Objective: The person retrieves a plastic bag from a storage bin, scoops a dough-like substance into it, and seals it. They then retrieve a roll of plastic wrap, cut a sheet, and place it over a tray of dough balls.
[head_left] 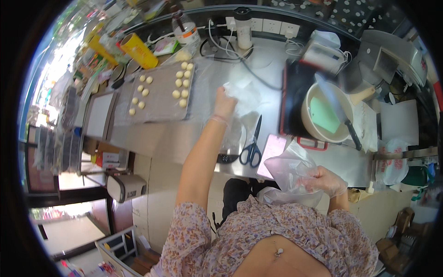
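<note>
My left hand [225, 104], reaching over the steel counter, grips a crumpled piece of thin white or clear plastic [244, 93]. My right hand [325, 181], in a clear thin glove, holds a translucent plastic bag [294, 164] near my body, at the counter's front edge. Between the hands lie black scissors [251, 154] and a phone [271, 155] with a lit screen, partly covered by the bag. A digital scale's display [227, 158] shows beside the scissors. Left of my left hand, a lined tray [159, 93] carries several small pale dough balls [178, 82].
On the right, a cream pan [306, 119] with a green scraper [323, 114] stands on a black cooktop [290, 100]; a long knife [334, 104] rests across it. Yellow tubes [140, 51], a bottle [187, 31] and a lidded cup [244, 29] stand behind, near cables and sockets [271, 26].
</note>
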`<state>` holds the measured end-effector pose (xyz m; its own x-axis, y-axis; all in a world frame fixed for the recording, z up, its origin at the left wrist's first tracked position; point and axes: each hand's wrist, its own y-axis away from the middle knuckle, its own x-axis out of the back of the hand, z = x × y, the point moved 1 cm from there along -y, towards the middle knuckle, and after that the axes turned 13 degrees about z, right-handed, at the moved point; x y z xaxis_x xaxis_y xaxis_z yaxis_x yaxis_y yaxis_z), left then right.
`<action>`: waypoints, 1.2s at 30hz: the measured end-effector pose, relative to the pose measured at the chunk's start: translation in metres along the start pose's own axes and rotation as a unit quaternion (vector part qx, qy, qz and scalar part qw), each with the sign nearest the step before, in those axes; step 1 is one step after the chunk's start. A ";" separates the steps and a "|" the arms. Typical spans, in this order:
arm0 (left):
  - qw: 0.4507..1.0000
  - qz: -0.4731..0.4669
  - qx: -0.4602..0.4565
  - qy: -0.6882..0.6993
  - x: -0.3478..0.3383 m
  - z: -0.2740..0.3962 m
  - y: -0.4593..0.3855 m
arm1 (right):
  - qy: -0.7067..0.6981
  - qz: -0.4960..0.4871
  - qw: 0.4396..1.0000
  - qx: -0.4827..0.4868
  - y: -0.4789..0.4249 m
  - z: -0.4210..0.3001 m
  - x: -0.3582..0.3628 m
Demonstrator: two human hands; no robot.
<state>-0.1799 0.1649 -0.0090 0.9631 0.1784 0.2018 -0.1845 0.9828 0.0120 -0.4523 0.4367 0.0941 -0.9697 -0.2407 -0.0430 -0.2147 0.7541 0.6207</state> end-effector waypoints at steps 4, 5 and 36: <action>0.998 -0.031 0.054 -0.019 -0.028 -0.016 -0.091 | -0.034 0.135 0.990 -0.031 -0.001 -0.017 -0.018; 0.994 -0.080 0.025 -0.069 -0.030 -0.021 -0.109 | -0.052 0.166 0.984 -0.037 0.000 -0.015 -0.022; 0.842 -0.479 0.158 0.191 0.014 0.039 0.023 | -0.375 0.190 0.884 0.205 -0.034 -0.052 -0.080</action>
<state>-0.1782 0.1886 0.0326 0.6815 -0.6271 -0.3774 0.7280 0.6334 0.2622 -0.3618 0.3989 0.1173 -0.7519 0.4355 -0.4949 0.2686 0.8880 0.3733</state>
